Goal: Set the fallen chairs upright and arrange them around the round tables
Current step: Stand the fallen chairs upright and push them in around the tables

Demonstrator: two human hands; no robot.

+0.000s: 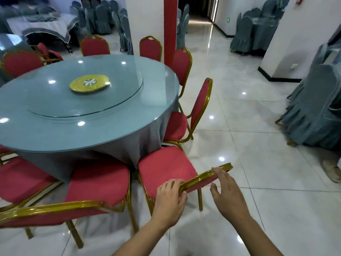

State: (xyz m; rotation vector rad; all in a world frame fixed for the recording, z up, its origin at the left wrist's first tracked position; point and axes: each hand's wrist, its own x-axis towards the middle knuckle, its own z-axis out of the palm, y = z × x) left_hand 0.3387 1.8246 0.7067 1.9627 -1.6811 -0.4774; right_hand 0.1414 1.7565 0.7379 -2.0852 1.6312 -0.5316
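Observation:
A red chair with a gold frame (166,167) stands upright at the near edge of the round table (88,130), its seat pushed toward the grey tablecloth. My left hand (170,198) grips the top rail of its backrest, fingers curled round the gold tube. My right hand (226,189) is open, its fingertips touching the same rail farther right and the thumb spread apart below. Several more red chairs stand upright around the table, among them one directly to the left (97,183) and one to the right (198,108). A red chair (47,52) lies tipped over beyond the table at far left.
A glass turntable with a gold centre (89,83) sits on the table. Grey-covered chairs are stacked at right (317,108) and in the back. A white pillar with a red stripe (151,21) stands behind the table. Someone's shoe (332,170) shows at the right edge on the glossy tiles.

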